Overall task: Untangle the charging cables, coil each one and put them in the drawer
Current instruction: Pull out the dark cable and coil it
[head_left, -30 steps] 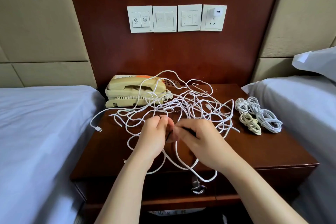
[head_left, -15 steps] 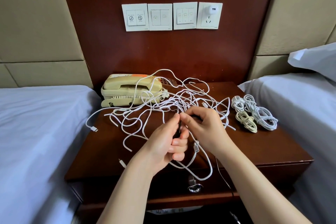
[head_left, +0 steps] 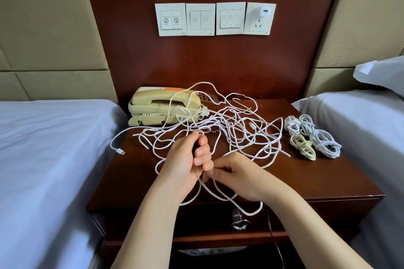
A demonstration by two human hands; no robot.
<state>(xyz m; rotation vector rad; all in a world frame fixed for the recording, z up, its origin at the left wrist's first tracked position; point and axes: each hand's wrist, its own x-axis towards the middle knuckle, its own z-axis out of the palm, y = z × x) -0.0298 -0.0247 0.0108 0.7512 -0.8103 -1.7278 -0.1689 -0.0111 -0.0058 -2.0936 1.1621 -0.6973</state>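
The tangled cables (head_left: 227, 124) sprawl over the table (head_left: 317, 179), three coiled cables (head_left: 325, 144) lying apart at its right. The left hand (head_left: 185, 159) curls its fingers round a strand; the right hand (head_left: 238, 172) pinches one just beside it

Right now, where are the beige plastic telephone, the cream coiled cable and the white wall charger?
beige plastic telephone (head_left: 154, 98): head view, handset.
cream coiled cable (head_left: 302, 147): head view, middle loops.
white wall charger (head_left: 264, 11): head view, front face.

Left hand (head_left: 185, 159) and right hand (head_left: 239, 176) grip strands of tangled cables (head_left: 252, 125) on the nightstand (head_left: 328, 177).
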